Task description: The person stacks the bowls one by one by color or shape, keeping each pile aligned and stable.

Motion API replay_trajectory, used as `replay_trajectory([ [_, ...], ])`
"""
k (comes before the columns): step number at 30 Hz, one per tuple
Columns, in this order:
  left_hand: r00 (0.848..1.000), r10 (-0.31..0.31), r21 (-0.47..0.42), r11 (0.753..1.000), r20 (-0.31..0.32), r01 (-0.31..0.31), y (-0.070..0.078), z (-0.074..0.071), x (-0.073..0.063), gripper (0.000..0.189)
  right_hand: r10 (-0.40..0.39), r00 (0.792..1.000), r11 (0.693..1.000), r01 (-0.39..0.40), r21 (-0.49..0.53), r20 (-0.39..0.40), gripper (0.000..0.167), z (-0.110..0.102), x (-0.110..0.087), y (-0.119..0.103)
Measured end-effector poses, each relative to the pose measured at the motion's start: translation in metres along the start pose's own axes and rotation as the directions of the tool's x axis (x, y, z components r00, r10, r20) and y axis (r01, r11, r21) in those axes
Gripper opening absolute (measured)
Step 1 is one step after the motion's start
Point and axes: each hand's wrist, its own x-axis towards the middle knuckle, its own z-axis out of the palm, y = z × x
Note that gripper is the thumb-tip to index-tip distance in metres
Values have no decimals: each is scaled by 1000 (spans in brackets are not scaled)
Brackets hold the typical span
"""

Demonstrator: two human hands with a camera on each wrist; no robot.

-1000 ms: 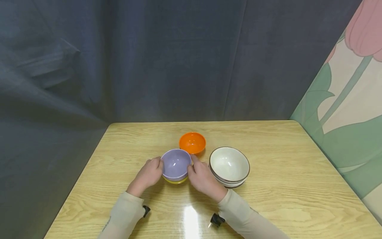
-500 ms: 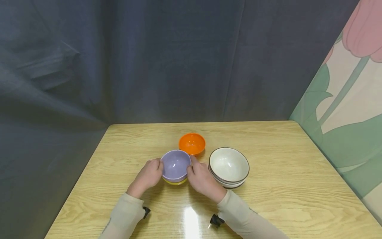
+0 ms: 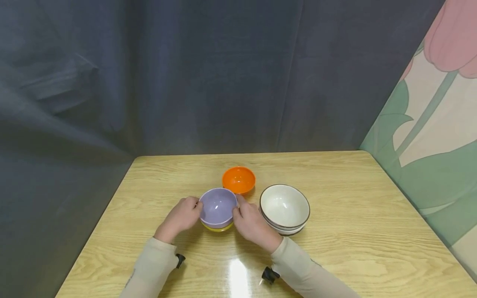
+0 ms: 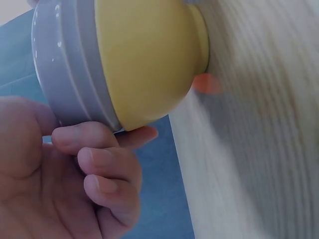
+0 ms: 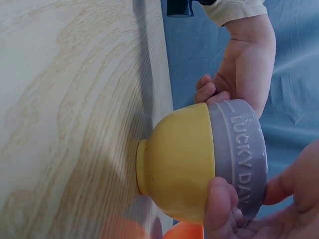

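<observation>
A purple bowl (image 3: 218,207) with raised lettering sits nested in a yellow bowl (image 5: 182,162), whose foot is at the table top. At the left side of the rim, my left hand (image 3: 184,214) pinches the purple bowl between thumb and fingers; in the left wrist view its other fingers are curled below the bowl. My right hand (image 3: 253,221) grips the opposite side, thumb at the rim and fingers along the outer wall. The yellow bowl's inside is hidden by the purple one. Just behind the pair stands an orange bowl (image 3: 239,179).
A stack of white bowls (image 3: 285,207) with dark rims stands right of my right hand, close to it. All stand on a wooden table (image 3: 357,231). A dark curtain (image 3: 223,78) hangs behind the far edge, and a flower-patterned panel (image 3: 439,165) is at the right.
The view has shifted slightly. My left wrist has moved a little left, while both hands stay on the purple bowl and the bowls keep their places.
</observation>
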Motion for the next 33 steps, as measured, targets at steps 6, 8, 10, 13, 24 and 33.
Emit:
replay_trajectory([
  [6,997,11,16,1000,72,-12,1,-12,6,31,-12,1000,1000,12,-12,-11,46,0,0,1],
  [8,994,7,31,999,112,-10,1,-16,10,30,-18,1000,1000,18,-19,-15,46,-1,1,1],
  [10,991,-1,66,998,137,-8,2,-20,15,34,-19,1000,1000,19,-22,-14,46,-1,1,1],
  [13,991,1,113,993,136,-17,6,-24,25,46,-11,1000,1000,11,-6,-3,48,-1,1,1],
  [24,969,184,-40,983,165,-180,12,-14,60,48,38,997,998,-41,40,60,63,4,-9,3],
  [33,955,168,-27,986,245,-166,23,-7,76,54,27,995,997,-34,76,97,72,2,-13,2],
])
